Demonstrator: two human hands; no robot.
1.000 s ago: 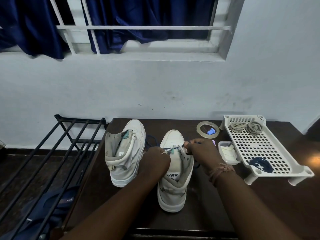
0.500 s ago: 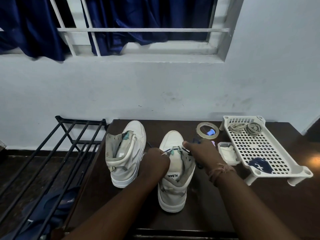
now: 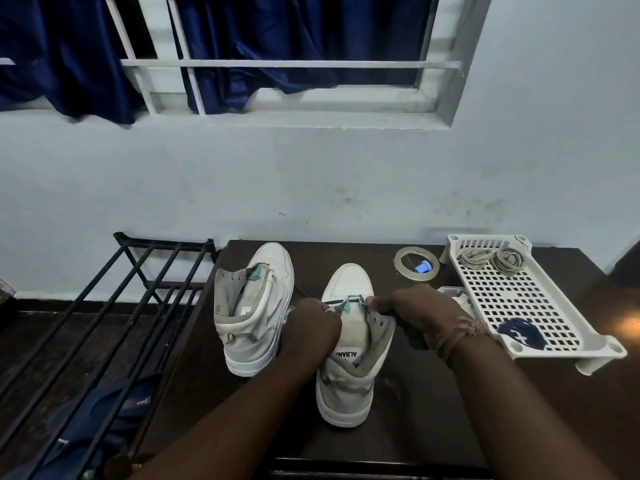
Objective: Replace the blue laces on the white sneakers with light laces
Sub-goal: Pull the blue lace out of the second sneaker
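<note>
Two white high-top sneakers stand on a dark table (image 3: pixel 415 427), toes toward the wall. The left sneaker (image 3: pixel 254 306) has no lace in it. On the right sneaker (image 3: pixel 349 358) a blue lace (image 3: pixel 337 301) still crosses the lowest eyelets near the toe. My left hand (image 3: pixel 311 323) grips the sneaker's left eyelet flap and pinches the lace there. At the right flap, my right hand (image 3: pixel 412 310) pinches the other end of the blue lace. Two coils of light laces (image 3: pixel 491 259) lie at the far end of a white perforated tray (image 3: pixel 540 306).
A bundled blue lace (image 3: pixel 523 334) lies at the tray's near end. A tape roll (image 3: pixel 417 268) with a small blue item inside sits behind the right sneaker. A small white container (image 3: pixel 457 296) is partly hidden by my right hand. A black metal rack (image 3: pixel 104 323) stands left of the table.
My right hand has moved right and slightly toward me, drawing the blue lace out sideways. My left hand has stayed on the shoe's left flap.
</note>
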